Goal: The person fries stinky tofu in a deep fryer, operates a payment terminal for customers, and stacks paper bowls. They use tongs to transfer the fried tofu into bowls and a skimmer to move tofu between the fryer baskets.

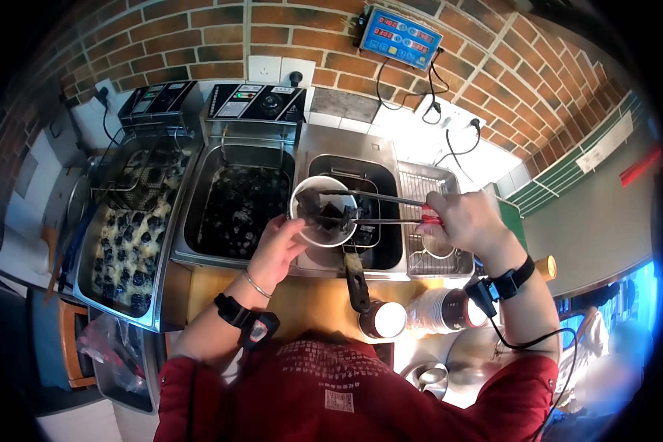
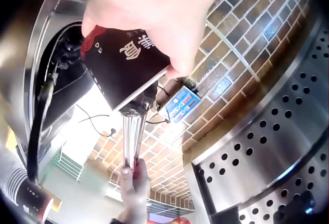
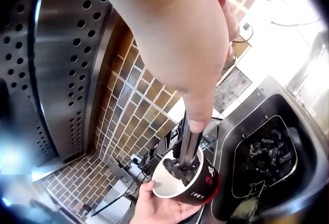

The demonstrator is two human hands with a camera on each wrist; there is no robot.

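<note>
My left hand (image 1: 276, 249) holds a paper bowl (image 2: 123, 64), black with red and white print outside and white inside. It is tilted, and its mouth shows in the head view. My right hand (image 1: 470, 221) grips metal tongs (image 1: 390, 198) by their red handles. The tips of the tongs reach into the bowl among dark, blocky food pieces (image 3: 180, 171). Below the bowl, a wire basket (image 3: 235, 175) with more dark pieces sits in a black-looking well, its dark handle (image 1: 357, 287) pointing toward me.
At the left, a fryer (image 1: 83, 283) holds dark cubes in foaming oil. Beside it stands a second fryer (image 1: 186, 239) with dark liquid. A wire rack (image 1: 420, 177) lies right of the basket well. Stacked paper bowls (image 1: 429, 309) and a white-topped container (image 1: 387, 320) stand near my body.
</note>
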